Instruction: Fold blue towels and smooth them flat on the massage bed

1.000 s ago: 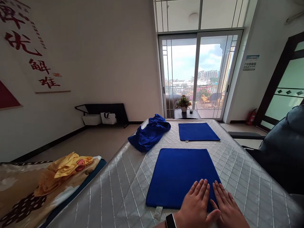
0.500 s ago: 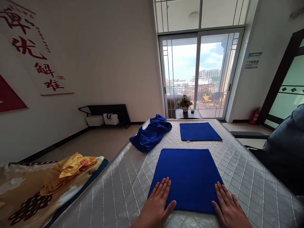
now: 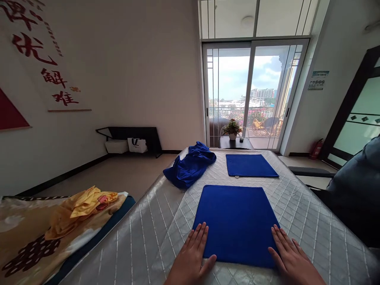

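A flat blue square of cloth, like a cushion cover [image 3: 236,223], lies in front of me on the silver quilted surface [image 3: 142,233]. My left hand [image 3: 192,253] rests palm down over its left edge near the front corner, fingers stretched out. Over the right edge lies my right hand [image 3: 292,253], also flat, with the thumb apart. Farther back, a second blue cover [image 3: 251,165] is spread flat, a small white tag at its near edge. Left of it sits a crumpled heap of blue cloth [image 3: 190,164].
Lower left, a patterned bed cover [image 3: 26,233] carries a bunched yellow cloth [image 3: 86,204]. A dark seat [image 3: 359,190] stands on the right. Behind the far edge are a small table with a potted plant [image 3: 232,128] and sliding glass doors. A black rack [image 3: 133,136] lines the left wall.
The view has tilted and shifted slightly. My hands have moved a little outward along the near cover's side edges, still flat; the cloths appear to lie as before.
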Demonstrator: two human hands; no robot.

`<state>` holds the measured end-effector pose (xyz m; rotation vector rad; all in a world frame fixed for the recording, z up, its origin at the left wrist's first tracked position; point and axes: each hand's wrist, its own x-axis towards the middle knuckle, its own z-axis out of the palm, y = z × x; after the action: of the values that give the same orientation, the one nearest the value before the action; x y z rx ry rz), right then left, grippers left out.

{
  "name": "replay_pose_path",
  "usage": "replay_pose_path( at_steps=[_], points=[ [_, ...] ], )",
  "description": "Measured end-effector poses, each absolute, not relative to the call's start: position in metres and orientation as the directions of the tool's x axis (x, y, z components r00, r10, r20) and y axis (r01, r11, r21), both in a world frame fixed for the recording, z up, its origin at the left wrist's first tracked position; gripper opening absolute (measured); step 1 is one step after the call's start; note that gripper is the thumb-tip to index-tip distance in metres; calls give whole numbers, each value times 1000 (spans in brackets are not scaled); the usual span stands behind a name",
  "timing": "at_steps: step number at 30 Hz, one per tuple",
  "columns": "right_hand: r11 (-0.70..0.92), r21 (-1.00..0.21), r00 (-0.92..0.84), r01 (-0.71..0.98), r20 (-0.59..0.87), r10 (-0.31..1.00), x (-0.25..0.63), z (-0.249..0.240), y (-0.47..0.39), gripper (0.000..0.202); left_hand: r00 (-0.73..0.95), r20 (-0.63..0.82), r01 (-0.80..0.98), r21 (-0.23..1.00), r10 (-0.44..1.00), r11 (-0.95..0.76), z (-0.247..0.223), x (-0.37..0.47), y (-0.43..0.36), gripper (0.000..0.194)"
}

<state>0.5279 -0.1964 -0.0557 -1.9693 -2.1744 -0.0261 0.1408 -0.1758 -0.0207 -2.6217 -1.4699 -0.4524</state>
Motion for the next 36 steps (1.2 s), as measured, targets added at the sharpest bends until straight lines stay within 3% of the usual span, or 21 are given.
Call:
replay_pose_path(
  at_steps=[7,13,17,22,24,28,36],
  points=[
    [73,-65,-62,995,158,986,513,5,-130,62,495,311,848,28,811,-529,-24,141,-174,80],
    [9,-33,-8,999,19,1000,507,-13,-100,65,504,216,852,34,836,-522,-25,134,-168,79],
    [-3,-115,8,993,46,999,508,-24,-101,68,457,152,879,72,876,-471,11,159,-157,71],
    [-12,-137,18,990,43,999,508,-20,-101,68,655,143,717,193,742,-670,56,253,-135,68],
    [11,-113,-6,994,51,999,508,-19,-102,66,701,167,652,243,693,-718,54,294,-124,69],
    [42,-81,-39,996,43,998,509,-21,-103,61,657,198,674,277,727,-685,32,342,-103,71],
    [-7,-84,7,996,-3,1000,505,-11,-103,68,573,142,771,241,807,-590,17,304,-91,75]
  ],
)
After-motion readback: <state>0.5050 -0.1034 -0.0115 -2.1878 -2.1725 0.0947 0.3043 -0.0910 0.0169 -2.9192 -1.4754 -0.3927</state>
